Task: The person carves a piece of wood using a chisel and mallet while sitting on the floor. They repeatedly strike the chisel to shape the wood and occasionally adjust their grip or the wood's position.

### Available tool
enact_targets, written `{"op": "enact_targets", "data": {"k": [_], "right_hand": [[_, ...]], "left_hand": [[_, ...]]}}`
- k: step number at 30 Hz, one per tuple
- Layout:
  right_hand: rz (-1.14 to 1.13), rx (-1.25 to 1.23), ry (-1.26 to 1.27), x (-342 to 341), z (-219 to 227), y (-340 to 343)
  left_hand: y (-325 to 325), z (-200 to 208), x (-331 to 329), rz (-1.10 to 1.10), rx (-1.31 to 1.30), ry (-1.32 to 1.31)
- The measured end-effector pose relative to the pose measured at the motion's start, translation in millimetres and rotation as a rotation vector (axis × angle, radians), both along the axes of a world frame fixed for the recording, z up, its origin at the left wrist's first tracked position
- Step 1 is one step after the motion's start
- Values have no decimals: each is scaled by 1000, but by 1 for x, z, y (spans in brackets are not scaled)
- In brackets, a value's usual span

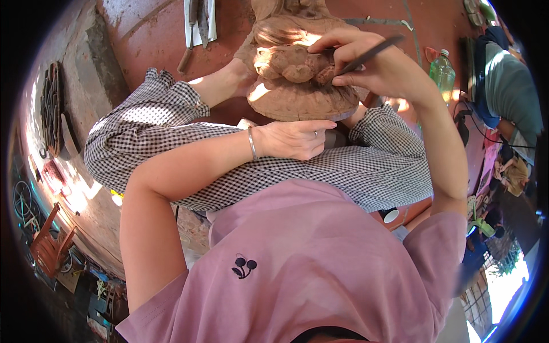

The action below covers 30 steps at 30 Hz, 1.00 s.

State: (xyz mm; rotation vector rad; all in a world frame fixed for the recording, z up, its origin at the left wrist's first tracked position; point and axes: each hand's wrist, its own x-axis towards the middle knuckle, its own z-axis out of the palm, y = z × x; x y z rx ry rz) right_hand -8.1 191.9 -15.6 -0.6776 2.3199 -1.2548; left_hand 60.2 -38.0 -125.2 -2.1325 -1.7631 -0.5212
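A green plastic bottle (442, 71) stands on the red floor (148, 34) at the right. Tools on a white cloth (199, 23) lie at the top, well apart from it. A dark round rack (52, 108) leans at the left wall, and a wooden chair (48, 243) sits lower left. Another person (509, 91) sits at the far right. A white cup (391, 215) shows beside the checked trousers (377, 171).

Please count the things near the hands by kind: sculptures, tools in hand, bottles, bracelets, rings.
Clay sculpture: 1
Tool in right hand: 1
Green bottle: 1
Bracelet on left wrist: 1
Ring on left hand: 1
Total: 5
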Motion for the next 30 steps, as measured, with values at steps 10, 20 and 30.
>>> {"op": "enact_targets", "data": {"k": [10,20,30], "right_hand": [[-752,142,-160,100,1,-33],[-791,179,-65,100,-21,-55],[-747,175,-14,99,-23,-49]], "left_hand": [[-2,2,-2,2,53,-27],[2,2,-5,9,125,-47],[1,0,-3,-7,63,-50]]}}
